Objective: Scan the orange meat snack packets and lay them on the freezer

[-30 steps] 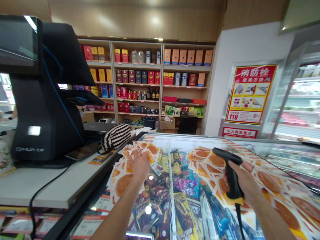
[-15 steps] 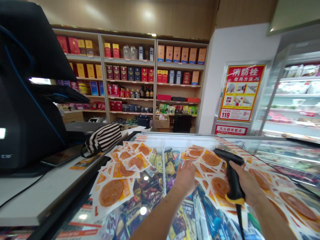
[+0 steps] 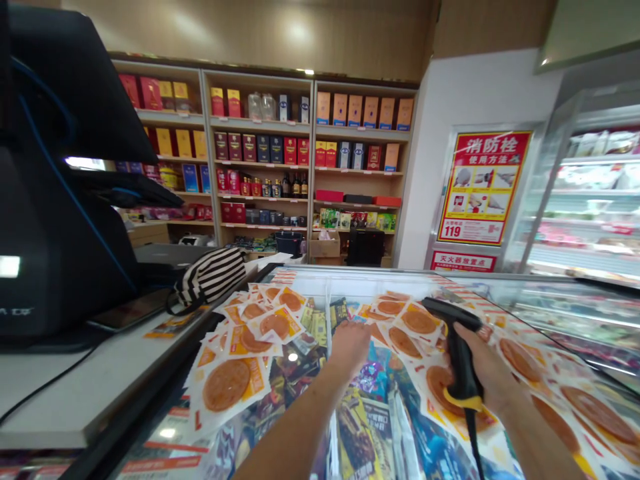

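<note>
"消防栓", "使用方法" and "119" on red-and-yellow poster point(image 3: 484, 188), "灭火器放置点" on red sign point(image 3: 463, 261) below

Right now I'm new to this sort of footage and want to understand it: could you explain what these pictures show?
No machine here: a person works with two bare hands. Every picture comes from one camera worn on the head, looking forward and down, so the forearms enter from the bottom edge. The right hand holds a black handheld barcode scanner, its cord hanging down. The left hand is over a glass top, near some flat packets; whether its fingers pinch one is hard to tell. The packets, with round orange-brown slices inside, lie in overlapping piles on the glass top. Colourful wrapped goods show beneath it. At the left, a striped pouch sits on a white counter near a black checkout terminal.
</note>
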Demonstrator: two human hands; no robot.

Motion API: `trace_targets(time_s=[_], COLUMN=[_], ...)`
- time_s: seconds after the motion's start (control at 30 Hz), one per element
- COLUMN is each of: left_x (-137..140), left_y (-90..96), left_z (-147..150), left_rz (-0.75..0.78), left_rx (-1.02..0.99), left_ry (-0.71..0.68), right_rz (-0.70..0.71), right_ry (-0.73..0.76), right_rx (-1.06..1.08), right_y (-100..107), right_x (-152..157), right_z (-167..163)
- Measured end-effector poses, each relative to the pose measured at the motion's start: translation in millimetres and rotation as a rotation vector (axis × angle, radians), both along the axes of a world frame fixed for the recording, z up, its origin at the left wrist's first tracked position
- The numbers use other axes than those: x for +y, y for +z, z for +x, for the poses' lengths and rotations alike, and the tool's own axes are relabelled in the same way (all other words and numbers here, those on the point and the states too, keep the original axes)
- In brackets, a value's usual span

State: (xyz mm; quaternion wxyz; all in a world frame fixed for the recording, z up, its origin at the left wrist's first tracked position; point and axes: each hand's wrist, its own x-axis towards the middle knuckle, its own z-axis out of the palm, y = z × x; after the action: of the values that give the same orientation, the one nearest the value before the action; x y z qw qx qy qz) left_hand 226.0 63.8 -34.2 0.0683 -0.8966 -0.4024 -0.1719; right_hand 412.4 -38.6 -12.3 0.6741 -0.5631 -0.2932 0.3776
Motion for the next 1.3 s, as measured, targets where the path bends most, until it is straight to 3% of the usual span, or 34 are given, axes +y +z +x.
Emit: trace_targets(time_s=[0.2,0.3,0.4,0.47,0.57,0.67,0.9,1.03,1.13,1.3], left_x=[10.8,11.6,13.1,17.6,28.9,37.9,37.4,39.7,44.2,46.0], left_y=[1.0,-5.2,-9.5,-9.5,-7.3,-7.4,-9.2,-9.9,-11.9,-9.6], left_z=[-58.6,-76.3,-82.7,-84.9,-89.8,-95.3,-99.4,-101.3,-105.4,-123.0], left_rz=[-0.028,-0.047,-0.142,-0.235,-0.387,-0.488,-0.758,-0.778,-0.712,-0.306], left_rx=[-0.123,-0.181,-0.273,-0.523,-1.081,-1.322,-1.957,-1.984,-1.915,-1.548], left_ry=[0.28,0.299,0.296,0.341,0.411,0.408,0.159,0.159,0.222,0.417], right_rz=[-0.073,-0.123,-0.086,-0.067,-0.069,-0.066,-0.099,-0.089,-0.088,-0.09], right_ry=[0.176,0.236,0.269,0.314,0.416,0.457,0.474,0.466,0.465,0.423], right_rx=[0.14,0.148,0.197,0.221,0.239,0.229,0.207,0.182,0.159,0.11], right_y=[5.7,8.9,11.6,13.3,14.3,11.5,3.0,2.2,1.7,2.1], right_x=[-3.0,-3.9,-1.8,1.3,5.7,6.9,3.9,4.1,3.5,4.6], right_z=[-26.1,-40.5,-53.7,-64.1,-82.8,-99.2,-105.7,-103.4,-103.3,-99.8])
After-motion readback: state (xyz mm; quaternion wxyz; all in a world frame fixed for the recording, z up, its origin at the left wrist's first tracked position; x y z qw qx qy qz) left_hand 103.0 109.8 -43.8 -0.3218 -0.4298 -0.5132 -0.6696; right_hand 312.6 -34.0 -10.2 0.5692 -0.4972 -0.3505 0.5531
